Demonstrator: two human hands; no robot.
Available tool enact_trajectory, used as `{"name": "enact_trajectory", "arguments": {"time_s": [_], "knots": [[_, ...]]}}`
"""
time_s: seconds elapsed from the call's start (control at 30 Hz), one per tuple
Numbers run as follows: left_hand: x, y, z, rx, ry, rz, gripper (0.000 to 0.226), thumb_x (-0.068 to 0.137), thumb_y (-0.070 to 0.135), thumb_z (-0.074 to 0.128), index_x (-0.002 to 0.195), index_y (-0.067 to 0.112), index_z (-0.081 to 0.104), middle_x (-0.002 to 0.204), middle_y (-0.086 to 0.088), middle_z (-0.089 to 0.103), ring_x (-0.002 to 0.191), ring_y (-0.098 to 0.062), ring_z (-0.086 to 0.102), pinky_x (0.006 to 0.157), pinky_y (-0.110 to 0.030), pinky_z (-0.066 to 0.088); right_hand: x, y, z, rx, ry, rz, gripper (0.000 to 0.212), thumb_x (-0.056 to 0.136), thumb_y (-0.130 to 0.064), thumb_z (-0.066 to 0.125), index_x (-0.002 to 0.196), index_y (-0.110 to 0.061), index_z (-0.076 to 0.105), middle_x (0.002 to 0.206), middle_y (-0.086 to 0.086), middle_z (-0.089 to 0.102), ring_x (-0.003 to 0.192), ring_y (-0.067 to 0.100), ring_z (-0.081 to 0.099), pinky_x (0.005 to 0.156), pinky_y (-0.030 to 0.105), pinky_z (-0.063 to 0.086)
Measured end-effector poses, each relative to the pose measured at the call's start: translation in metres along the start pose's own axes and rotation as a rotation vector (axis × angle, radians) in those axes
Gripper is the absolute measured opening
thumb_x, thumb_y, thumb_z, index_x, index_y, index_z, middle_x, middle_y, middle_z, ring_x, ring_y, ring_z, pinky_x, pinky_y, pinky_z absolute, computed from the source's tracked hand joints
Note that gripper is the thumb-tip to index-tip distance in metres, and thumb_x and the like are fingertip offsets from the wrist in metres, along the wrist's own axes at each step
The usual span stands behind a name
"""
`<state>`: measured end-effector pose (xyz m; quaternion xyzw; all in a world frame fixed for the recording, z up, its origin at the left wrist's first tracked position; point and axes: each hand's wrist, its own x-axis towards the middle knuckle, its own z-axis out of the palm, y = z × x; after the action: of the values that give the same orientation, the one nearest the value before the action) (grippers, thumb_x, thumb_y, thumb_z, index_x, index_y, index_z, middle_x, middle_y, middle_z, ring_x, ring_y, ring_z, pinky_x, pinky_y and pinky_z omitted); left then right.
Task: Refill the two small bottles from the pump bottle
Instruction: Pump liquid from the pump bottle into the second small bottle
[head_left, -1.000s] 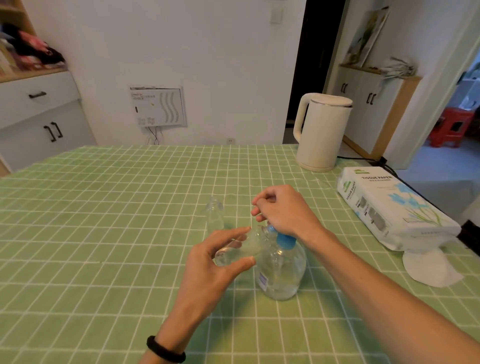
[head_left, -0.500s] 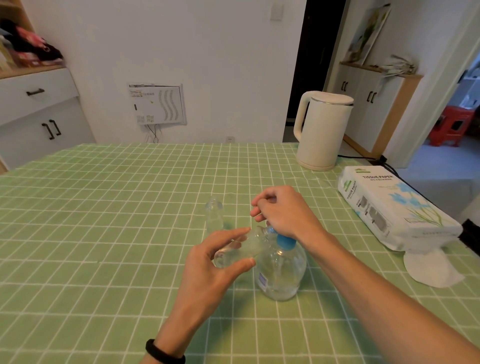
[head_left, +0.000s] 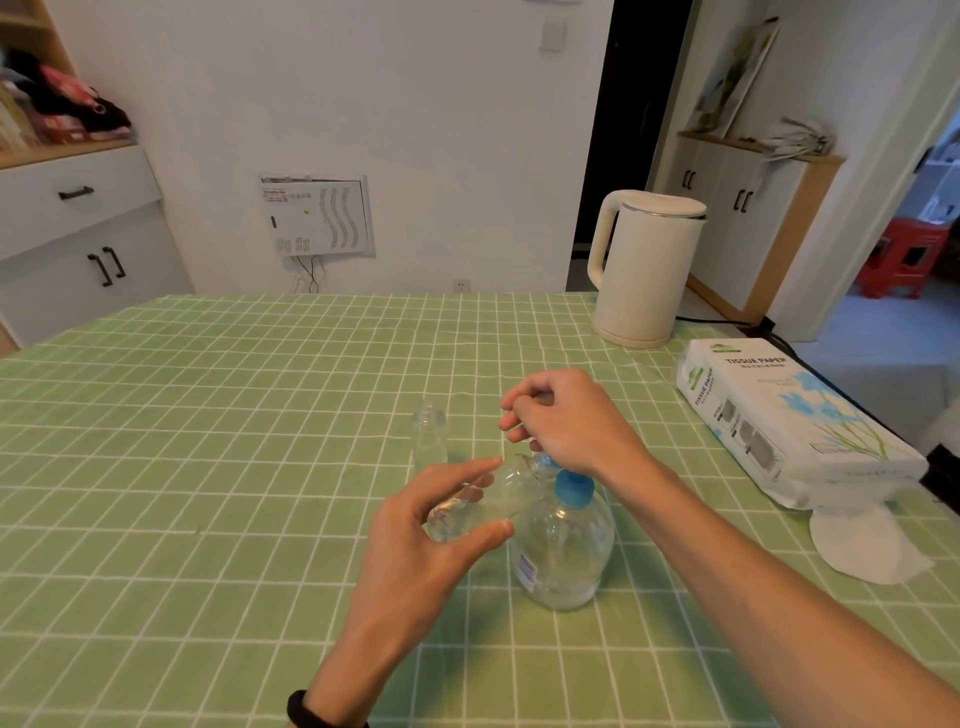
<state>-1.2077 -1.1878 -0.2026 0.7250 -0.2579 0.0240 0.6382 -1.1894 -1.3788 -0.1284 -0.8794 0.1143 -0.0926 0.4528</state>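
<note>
Two hands busy: left hand (head_left: 426, 545) pinches a small clear plastic bottle (head_left: 480, 506), tilted, neck at the spout of the round clear blue-collared pump bottle (head_left: 566, 551) beside it. Right hand (head_left: 569, 421) covers the pump, can't tell its grip. If the neck slips, liquid probably hits the green checked bench (head_left: 208, 467).

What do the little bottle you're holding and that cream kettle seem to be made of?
The small clear tilted bottle in the left hand looks like glossy transparent plastic, the fingers show through it. The cream jug-shaped kettle looks like matt plastic: soft even shading, with a shiny, perhaps metal, rim.
</note>
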Motion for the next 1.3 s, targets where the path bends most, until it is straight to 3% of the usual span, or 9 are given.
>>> {"name": "enact_trajectory", "arguments": {"time_s": [0.13, 0.33, 0.43, 0.57, 0.8, 1.07, 1.17, 1.3], "knots": [[-0.002, -0.005, 0.002, 0.001, 0.001, -0.01, 0.053, 0.073, 0.027, 0.093, 0.118, 0.049, 0.077, 0.112, 0.017, 0.079, 0.109, -0.01, 0.074, 0.094, -0.018, 0.055, -0.001, 0.005, 0.004, -0.012, -0.008, 0.033, 0.025, 0.102, -0.013, 0.056, 0.087, -0.024, 0.074, 0.084, -0.004, 0.08, 0.071, 0.004, 0.075, 0.063, 0.023, 0.056], [-0.004, -0.004, 0.002, -0.006, 0.006, -0.032, 0.053, 0.074, 0.025, 0.092, 0.118, 0.049, 0.077, 0.113, 0.015, 0.08, 0.108, -0.01, 0.074, 0.093, -0.02, 0.055, -0.003, 0.005, 0.005, -0.011, 0.01, 0.036, 0.023, 0.102, -0.014, 0.057, 0.089, -0.023, 0.074, 0.085, -0.003, 0.081, 0.076, 0.009, 0.077, 0.062, 0.024, 0.057], [-0.004, -0.003, 0.002, -0.02, 0.002, -0.044, 0.056, 0.075, 0.017, 0.095, 0.117, 0.048, 0.078, 0.112, 0.014, 0.08, 0.107, -0.011, 0.075, 0.095, -0.024, 0.055, -0.004, 0.003, 0.003, 0.001, 0.008, 0.03, 0.023, 0.102, -0.015, 0.057, 0.089, -0.023, 0.074, 0.086, -0.002, 0.081, 0.076, 0.01, 0.077, 0.067, 0.029, 0.061], [-0.001, 0.0, 0.003, -0.038, 0.004, -0.045, 0.057, 0.072, 0.014, 0.096, 0.116, 0.046, 0.078, 0.112, 0.014, 0.081, 0.106, -0.01, 0.075, 0.09, -0.013, 0.053, -0.003, -0.004, -0.002, -0.025, 0.001, 0.001, 0.021, 0.102, -0.018, 0.058, 0.089, -0.025, 0.072, 0.087, -0.003, 0.081, 0.081, 0.01, 0.078, 0.076, 0.037, 0.062], [-0.001, 0.003, 0.003, -0.12, 0.026, -0.006, 0.045, 0.066, 0.035, 0.091, 0.108, 0.041, 0.075, 0.114, 0.01, 0.08, 0.107, -0.012, 0.076, 0.094, -0.014, 0.055, -0.003, -0.001, -0.002, 0.017, 0.041, 0.016, 0.021, 0.102, -0.017, 0.057, 0.092, -0.022, 0.075, 0.084, -0.003, 0.081, 0.077, 0.009, 0.077, 0.077, 0.034, 0.063], [-0.003, -0.006, 0.005, -0.142, 0.024, -0.054, 0.048, 0.068, 0.012, 0.093, 0.108, 0.033, 0.079, 0.113, 0.01, 0.082, 0.106, -0.01, 0.077, 0.094, -0.015, 0.055, -0.005, 0.006, 0.004, 0.012, 0.035, 0.051, 0.021, 0.102, -0.015, 0.057, 0.092, -0.022, 0.075, 0.084, -0.003, 0.081, 0.075, 0.008, 0.077, 0.063, 0.025, 0.057], [-0.004, -0.004, 0.004, -0.145, 0.015, -0.063, 0.049, 0.071, 0.005, 0.095, 0.108, 0.032, 0.079, 0.113, 0.008, 0.082, 0.107, -0.011, 0.076, 0.094, -0.015, 0.055, -0.005, 0.004, 0.004, 0.002, 0.036, 0.045, 0.019, 0.102, -0.017, 0.058, 0.092, -0.022, 0.074, 0.085, -0.002, 0.081, 0.078, 0.01, 0.077, 0.067, 0.029, 0.059], [-0.003, 0.003, 0.004, -0.143, 0.036, -0.065, 0.048, 0.066, 0.016, 0.094, 0.108, 0.035, 0.079, 0.111, 0.008, 0.082, 0.103, -0.012, 0.077, 0.094, -0.019, 0.057, -0.006, -0.002, 0.0, -0.016, 0.033, 0.026, 0.019, 0.101, -0.019, 0.058, 0.09, -0.024, 0.073, 0.085, -0.002, 0.081, 0.08, 0.011, 0.077, 0.077, 0.036, 0.062]]}}
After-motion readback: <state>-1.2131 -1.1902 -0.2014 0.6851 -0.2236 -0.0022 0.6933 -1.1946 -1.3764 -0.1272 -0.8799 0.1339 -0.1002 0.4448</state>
